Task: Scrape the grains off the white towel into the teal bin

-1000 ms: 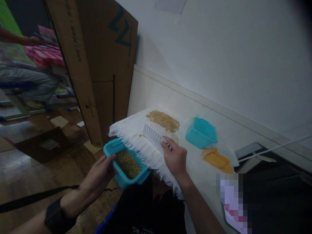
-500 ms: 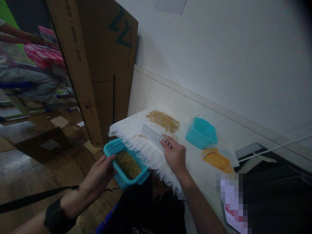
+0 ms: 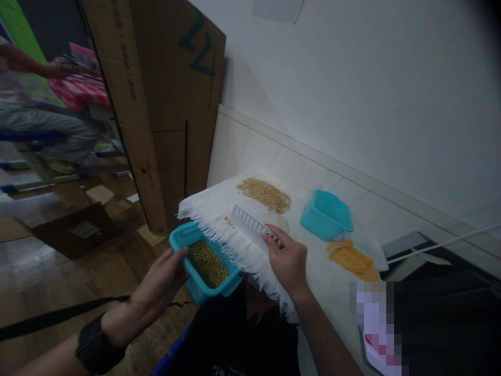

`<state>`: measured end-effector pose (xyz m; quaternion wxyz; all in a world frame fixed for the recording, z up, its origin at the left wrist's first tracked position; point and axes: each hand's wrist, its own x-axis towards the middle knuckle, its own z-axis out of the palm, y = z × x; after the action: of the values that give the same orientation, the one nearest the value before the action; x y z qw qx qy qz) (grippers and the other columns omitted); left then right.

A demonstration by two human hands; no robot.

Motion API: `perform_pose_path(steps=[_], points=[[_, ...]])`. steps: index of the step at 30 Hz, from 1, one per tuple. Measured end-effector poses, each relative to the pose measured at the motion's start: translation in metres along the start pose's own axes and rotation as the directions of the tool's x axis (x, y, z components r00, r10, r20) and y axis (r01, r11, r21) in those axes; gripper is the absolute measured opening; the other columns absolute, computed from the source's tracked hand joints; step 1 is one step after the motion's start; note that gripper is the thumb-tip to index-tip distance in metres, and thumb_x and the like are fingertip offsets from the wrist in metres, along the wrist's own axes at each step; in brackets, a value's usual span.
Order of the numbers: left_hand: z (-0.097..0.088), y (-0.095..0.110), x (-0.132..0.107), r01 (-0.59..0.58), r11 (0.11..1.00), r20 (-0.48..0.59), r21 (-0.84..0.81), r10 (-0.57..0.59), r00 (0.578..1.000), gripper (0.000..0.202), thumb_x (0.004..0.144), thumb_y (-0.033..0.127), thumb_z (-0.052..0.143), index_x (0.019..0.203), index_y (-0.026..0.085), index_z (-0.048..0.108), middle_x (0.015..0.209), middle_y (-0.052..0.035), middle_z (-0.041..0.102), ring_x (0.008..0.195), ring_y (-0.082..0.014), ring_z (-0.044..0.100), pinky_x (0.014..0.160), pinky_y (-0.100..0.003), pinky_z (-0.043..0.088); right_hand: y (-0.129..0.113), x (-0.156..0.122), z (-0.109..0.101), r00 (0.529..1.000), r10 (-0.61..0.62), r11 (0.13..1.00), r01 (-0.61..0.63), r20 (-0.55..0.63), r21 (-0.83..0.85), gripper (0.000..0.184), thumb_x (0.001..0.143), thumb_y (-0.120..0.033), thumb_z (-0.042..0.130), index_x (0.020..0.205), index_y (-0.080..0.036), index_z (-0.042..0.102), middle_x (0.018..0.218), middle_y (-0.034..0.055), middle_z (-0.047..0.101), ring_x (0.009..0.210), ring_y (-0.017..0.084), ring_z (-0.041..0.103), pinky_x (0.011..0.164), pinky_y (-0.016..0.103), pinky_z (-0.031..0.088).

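Note:
My left hand point(image 3: 162, 277) grips the near left rim of a turquoise plastic bin point(image 3: 234, 287) held just below the table edge. Greenish-yellow beans point(image 3: 207, 263) cover its bottom. My right hand point(image 3: 287, 256) is closed on a white slotted plastic strip point(image 3: 250, 224), which rests on or just above a white fringed cloth point(image 3: 211, 201). A few loose beans point(image 3: 229, 222) lie by the strip's far left end, near the cloth's fringe. Farther back on the cloth spreads a larger patch of pale yellow beans point(image 3: 266, 194).
A second turquoise bin point(image 3: 326, 214) stands on the table to the right, with an orange cloth point(image 3: 350, 256) beside it. A tall cardboard box point(image 3: 168, 99) stands at the left against the wall. Beyond it, another person's arm point(image 3: 27, 60) shows. A white cable point(image 3: 442, 243) crosses the right side.
My right hand and the strip have drawn slightly right and toward me. The left hand still holds the bin in much the same place. The whole view has shifted a little.

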<state>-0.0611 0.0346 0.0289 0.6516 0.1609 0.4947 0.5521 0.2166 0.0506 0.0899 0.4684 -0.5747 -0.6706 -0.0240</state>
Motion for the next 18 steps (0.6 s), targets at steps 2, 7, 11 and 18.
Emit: perform_pose_path(steps=[2, 7, 11, 18], points=[[-0.0004, -0.0009, 0.0005, -0.005, 1.000, 0.001, -0.003, 0.005, 1.000, 0.037, 0.080, 0.030, 0.093, 0.114, 0.019, 0.084, 0.117, -0.0121, 0.089, 0.089, -0.0214, 0.078, 0.064, -0.026, 0.058, -0.0009, -0.0012, -0.0006, 1.000, -0.006, 1.000, 0.006, 0.002, 0.010, 0.023, 0.097, -0.026, 0.070, 0.107, -0.025, 0.091, 0.086, 0.0057, 0.089, 0.062, 0.023, 0.081, 0.066, 0.029, 0.067], [-0.0012, -0.0016, 0.0015, -0.016, 1.000, 0.008, -0.018, 0.016, 1.000, 0.034, 0.079, 0.029, 0.094, 0.110, 0.019, 0.085, 0.105, -0.0088, 0.089, 0.078, -0.0176, 0.073, 0.063, -0.026, 0.058, -0.0042, -0.0029, -0.0018, 1.000, -0.009, 0.999, 0.009, 0.017, 0.045, 0.022, 0.097, -0.025, 0.072, 0.108, -0.025, 0.091, 0.087, 0.0050, 0.089, 0.062, 0.022, 0.081, 0.066, 0.028, 0.068], [-0.0004, -0.0001, 0.0010, -0.004, 1.000, -0.007, -0.021, 0.003, 1.000, 0.026, 0.080, 0.025, 0.093, 0.103, 0.018, 0.085, 0.093, -0.0069, 0.088, 0.069, -0.0154, 0.070, 0.059, -0.024, 0.058, -0.0050, -0.0041, -0.0022, 0.999, -0.012, 0.997, 0.010, 0.030, 0.074, 0.022, 0.096, -0.023, 0.072, 0.108, -0.026, 0.091, 0.087, 0.0041, 0.089, 0.063, 0.022, 0.082, 0.071, 0.028, 0.069], [0.0019, 0.0006, -0.0006, -0.010, 1.000, -0.011, -0.023, 0.010, 1.000, 0.024, 0.085, 0.022, 0.088, 0.109, 0.019, 0.085, 0.109, -0.0104, 0.091, 0.085, -0.0214, 0.081, 0.066, -0.027, 0.065, -0.0054, -0.0036, 0.0001, 1.000, -0.017, 0.995, 0.014, 0.026, 0.102, 0.022, 0.097, -0.024, 0.073, 0.109, -0.024, 0.091, 0.089, 0.0054, 0.089, 0.067, 0.022, 0.084, 0.071, 0.026, 0.069]])
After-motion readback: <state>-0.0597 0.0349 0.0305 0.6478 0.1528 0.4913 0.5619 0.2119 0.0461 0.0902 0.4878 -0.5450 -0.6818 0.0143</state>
